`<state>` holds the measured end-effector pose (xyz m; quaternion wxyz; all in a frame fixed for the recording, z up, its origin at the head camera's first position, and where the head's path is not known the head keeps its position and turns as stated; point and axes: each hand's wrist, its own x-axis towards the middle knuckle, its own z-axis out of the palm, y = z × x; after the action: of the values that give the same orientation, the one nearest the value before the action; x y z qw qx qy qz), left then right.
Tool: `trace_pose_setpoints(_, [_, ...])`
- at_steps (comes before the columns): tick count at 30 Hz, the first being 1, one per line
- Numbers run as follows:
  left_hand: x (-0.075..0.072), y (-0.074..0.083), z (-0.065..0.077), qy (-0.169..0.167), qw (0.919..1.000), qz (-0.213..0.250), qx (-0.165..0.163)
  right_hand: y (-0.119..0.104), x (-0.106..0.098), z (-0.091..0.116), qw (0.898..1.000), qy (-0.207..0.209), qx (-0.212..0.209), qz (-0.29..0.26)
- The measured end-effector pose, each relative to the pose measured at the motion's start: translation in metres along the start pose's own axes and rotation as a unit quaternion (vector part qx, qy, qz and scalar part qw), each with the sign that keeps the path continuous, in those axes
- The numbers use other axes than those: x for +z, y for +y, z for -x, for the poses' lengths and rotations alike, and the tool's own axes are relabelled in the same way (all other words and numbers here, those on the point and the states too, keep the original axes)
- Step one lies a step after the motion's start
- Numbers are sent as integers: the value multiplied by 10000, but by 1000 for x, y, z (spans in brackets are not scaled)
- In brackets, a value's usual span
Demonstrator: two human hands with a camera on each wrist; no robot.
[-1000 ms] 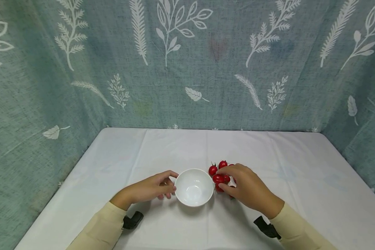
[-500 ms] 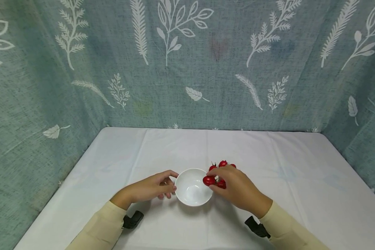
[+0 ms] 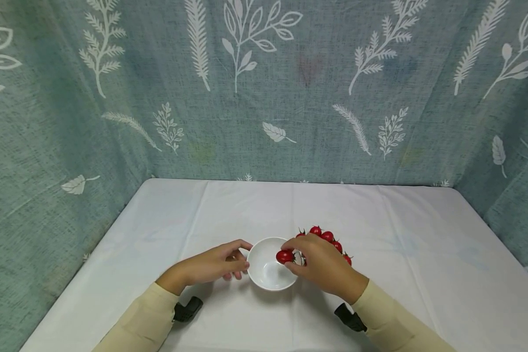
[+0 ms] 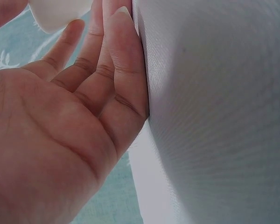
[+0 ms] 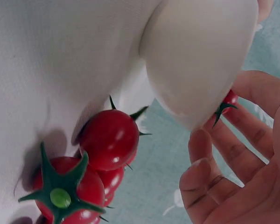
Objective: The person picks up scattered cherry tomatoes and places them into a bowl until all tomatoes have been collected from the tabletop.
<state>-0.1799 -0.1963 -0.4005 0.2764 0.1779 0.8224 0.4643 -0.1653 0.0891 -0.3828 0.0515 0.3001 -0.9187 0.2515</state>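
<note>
A white bowl (image 3: 264, 274) sits on the white cloth between the hands. My left hand (image 3: 211, 265) touches the bowl's left side with its thumb and index fingertips; in the left wrist view, that hand's palm faces the camera with the fingers loosely bent, and a piece of the bowl (image 4: 60, 11) shows at the top. My right hand (image 3: 323, 266) pinches a red cherry tomato (image 3: 284, 256) between thumb and fingers over the bowl's right part. In the right wrist view, the bowl's wall partly hides this cherry tomato (image 5: 230, 99) and its green calyx.
More cherry tomatoes (image 3: 327, 236) with green calyxes lie in a cluster right of the bowl, partly hidden behind the right hand. A white cloth (image 3: 229, 210) covers the table. A teal leaf-print curtain (image 3: 264, 107) hangs at the back and both sides.
My right hand has picked a cherry tomato from the cluster and moved left with it, over the bowl. My left hand and the bowl have stayed in place.
</note>
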Motion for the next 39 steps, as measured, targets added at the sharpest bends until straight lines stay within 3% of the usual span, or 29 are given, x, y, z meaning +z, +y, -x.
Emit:
trace_pose_setpoints(11, [0, 0, 0, 22, 10000, -20, 29, 0, 11, -7, 9998, -125, 96, 85])
trace_pose_setpoints(25, [0, -1, -1, 12, 10000, -38, -10, -2, 20, -16, 9960, -716, 521, -80])
trace_pose_setpoints(39, [1, 1, 1, 9, 10000, 8, -37, -5, 20, -20, 9935, -973, 530, -274])
